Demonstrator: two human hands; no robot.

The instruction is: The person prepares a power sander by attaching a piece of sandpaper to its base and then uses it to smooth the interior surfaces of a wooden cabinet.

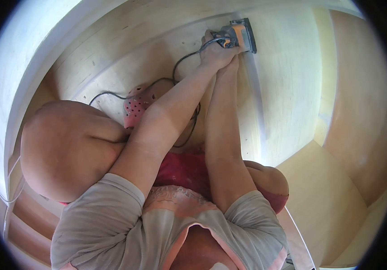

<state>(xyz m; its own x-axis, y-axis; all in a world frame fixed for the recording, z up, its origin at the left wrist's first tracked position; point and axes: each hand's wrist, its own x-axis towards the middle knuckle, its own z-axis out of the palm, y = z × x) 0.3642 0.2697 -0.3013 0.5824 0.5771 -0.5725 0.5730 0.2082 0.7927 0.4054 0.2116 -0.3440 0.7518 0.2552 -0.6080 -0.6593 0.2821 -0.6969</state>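
An orange and black power sander (pixel 237 36) rests with its dark pad against a pale wooden panel (pixel 288 67) at the top of the view. Wrapped round the rear of the sander's body is my left hand (pixel 216 54), with a black cord (pixel 185 57) running away beside it. My right hand (pixel 234 56) is at the near side of the sander, close against my left hand; its fingers are mostly hidden behind the tool and my left hand.
The cord loops down past a pink perforated shoe (pixel 135 108) and between my arms. A curved white edge (pixel 27 67) runs along the left. Brown panels (pixel 360 90) stand at the right, above a lower wooden surface (pixel 324 193).
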